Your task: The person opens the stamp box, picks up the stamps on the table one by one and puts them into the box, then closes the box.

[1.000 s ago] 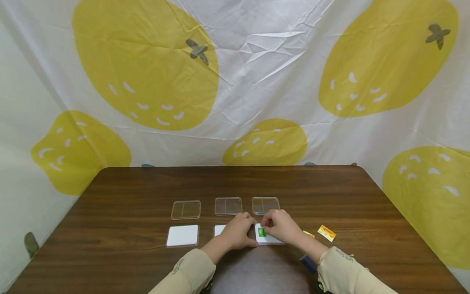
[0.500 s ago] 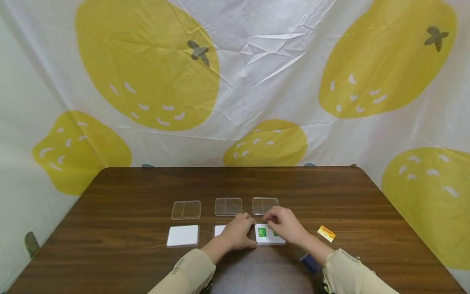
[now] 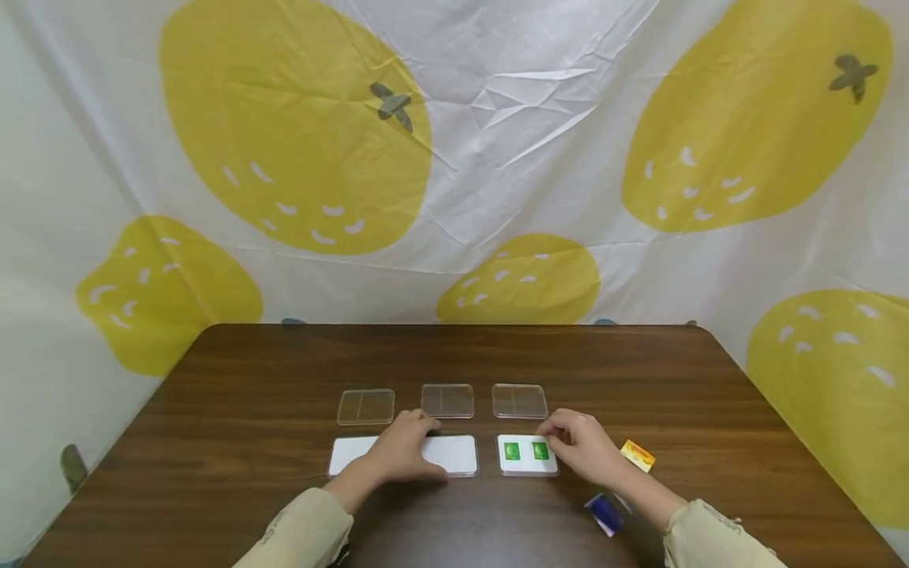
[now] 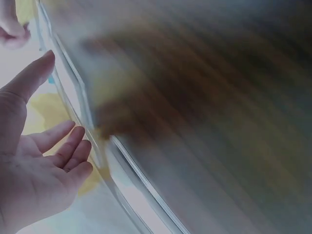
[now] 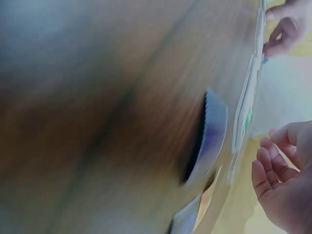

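My left hand [image 3: 403, 451] is over the middle white-topped clear case [image 3: 454, 455], thumb and fingers spread apart. Its fingers hold nothing in the left wrist view. Beside it, the left white-topped case [image 3: 349, 451] is partly covered by the hand. My right hand [image 3: 584, 448] is at the right edge of the right white-topped case [image 3: 525, 465], fingers loosely curled, with nothing visible between them in the right wrist view. On that case lie two small green squares, one at left [image 3: 512, 451] and one at right [image 3: 540, 450], close to the right fingertips.
Behind the cases lie three clear plastic lids, at left [image 3: 365, 407], middle [image 3: 447, 401] and right [image 3: 520, 401]. A blue packet [image 3: 604, 514] with a serrated edge and a yellow-orange packet [image 3: 637, 456] lie near the right forearm. A lemon-print cloth [image 3: 469, 181] hangs behind the table.
My left hand has moved left, away from the right case, uncovering more of the middle one. My right hand has drawn back rightward, leaving both green squares in sight.
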Tool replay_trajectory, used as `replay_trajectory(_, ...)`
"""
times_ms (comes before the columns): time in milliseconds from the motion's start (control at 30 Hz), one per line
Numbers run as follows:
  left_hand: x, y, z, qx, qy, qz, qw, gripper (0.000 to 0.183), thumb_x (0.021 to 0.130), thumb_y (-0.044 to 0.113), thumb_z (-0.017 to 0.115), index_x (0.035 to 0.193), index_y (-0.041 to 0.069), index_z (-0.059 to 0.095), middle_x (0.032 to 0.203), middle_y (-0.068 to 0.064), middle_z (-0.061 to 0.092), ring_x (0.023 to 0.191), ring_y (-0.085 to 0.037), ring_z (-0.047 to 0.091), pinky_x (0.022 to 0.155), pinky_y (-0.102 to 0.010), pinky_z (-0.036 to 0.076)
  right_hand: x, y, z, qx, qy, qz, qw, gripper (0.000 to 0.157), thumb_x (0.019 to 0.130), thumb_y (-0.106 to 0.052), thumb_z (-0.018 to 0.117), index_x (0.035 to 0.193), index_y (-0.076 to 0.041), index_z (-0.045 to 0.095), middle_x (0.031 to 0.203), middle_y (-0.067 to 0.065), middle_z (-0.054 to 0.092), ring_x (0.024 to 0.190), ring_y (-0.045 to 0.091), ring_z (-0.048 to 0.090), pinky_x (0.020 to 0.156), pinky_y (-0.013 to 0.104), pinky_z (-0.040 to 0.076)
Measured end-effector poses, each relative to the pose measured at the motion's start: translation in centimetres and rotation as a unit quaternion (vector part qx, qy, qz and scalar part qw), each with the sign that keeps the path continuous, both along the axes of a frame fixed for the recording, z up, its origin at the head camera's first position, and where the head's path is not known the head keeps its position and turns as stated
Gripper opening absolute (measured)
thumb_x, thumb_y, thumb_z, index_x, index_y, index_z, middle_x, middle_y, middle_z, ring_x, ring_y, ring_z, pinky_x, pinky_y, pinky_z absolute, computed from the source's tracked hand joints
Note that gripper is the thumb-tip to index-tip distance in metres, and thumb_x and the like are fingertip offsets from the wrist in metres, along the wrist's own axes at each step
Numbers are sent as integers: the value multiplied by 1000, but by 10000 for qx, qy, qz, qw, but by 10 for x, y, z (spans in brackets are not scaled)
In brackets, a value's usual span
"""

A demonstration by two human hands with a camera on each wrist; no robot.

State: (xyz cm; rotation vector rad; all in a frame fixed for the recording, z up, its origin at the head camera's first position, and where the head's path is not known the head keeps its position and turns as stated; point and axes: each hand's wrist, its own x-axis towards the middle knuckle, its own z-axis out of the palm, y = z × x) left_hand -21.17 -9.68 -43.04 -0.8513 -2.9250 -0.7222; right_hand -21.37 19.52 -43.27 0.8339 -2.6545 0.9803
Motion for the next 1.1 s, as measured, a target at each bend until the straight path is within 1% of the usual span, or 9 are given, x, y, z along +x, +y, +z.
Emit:
replay_trajectory(100,3,-16,1,-85,-154,116,9998,68,59,37,82,109,-3,59,100,-11,56,94,-26,49,81,-40,44,4,7,1,37,-40,-62,10000,15,76,6,61,81,-6,67,74,-5,58,65,1,47,55,20,42)
replay_trajectory(233,6,-25,2,-118,-302,135,9994,65,59,35,82,106,-4,60,98,-10,55,93,-26,49,81,-41,44,8,19,1,-26,-106,-180,9998,15,76,7,60,84,-5,67,78,-1,61,66,1,49,56,20,44)
replay_trajectory(433,8,-25,3,-63,-289,87,9995,59,60,29,83,105,-3,60,98,-9,55,94,-26,50,81,-42,44,13,38,3,-225,-239,-620,9975,13,79,5,61,86,-4,67,80,3,64,64,2,50,56,21,44)
replay_trajectory(633,9,-24,4,-101,-262,110,9995,56,63,28,81,105,-2,60,99,-9,55,94,-25,50,80,-42,44,16,62,12,-176,-330,-1174,9924,8,80,-2,64,87,-3,67,80,3,66,67,4,54,60,22,46)
replay_trajectory(700,9,-24,4,-91,-249,116,9996,56,63,27,81,105,-3,60,99,-10,55,94,-26,50,80,-42,44,17,71,14,-88,-394,-1312,9905,9,79,-3,65,88,-2,67,81,3,66,69,6,57,61,23,48)
replay_trajectory(800,9,-24,3,-90,-247,131,9996,56,63,27,81,105,-3,60,99,-10,54,94,-26,50,80,-43,44,19,83,13,129,-474,-1498,9875,12,78,-4,67,89,-1,68,81,3,65,69,9,58,61,23,47)
replay_trajectory(1000,8,-23,2,-104,-292,158,9994,55,63,27,81,104,-2,61,98,-9,54,94,-26,50,81,-43,43,20,100,4,602,-220,-1863,9804,13,73,-7,71,85,-1,69,80,5,65,69,15,59,61,28,46)
replay_trajectory(1100,8,-23,1,-115,-316,143,9993,55,63,27,81,104,-2,61,98,-9,54,94,-26,50,81,-43,43,21,105,2,800,-275,-1965,9768,19,71,-11,73,85,1,69,79,6,64,69,17,59,60,29,45)
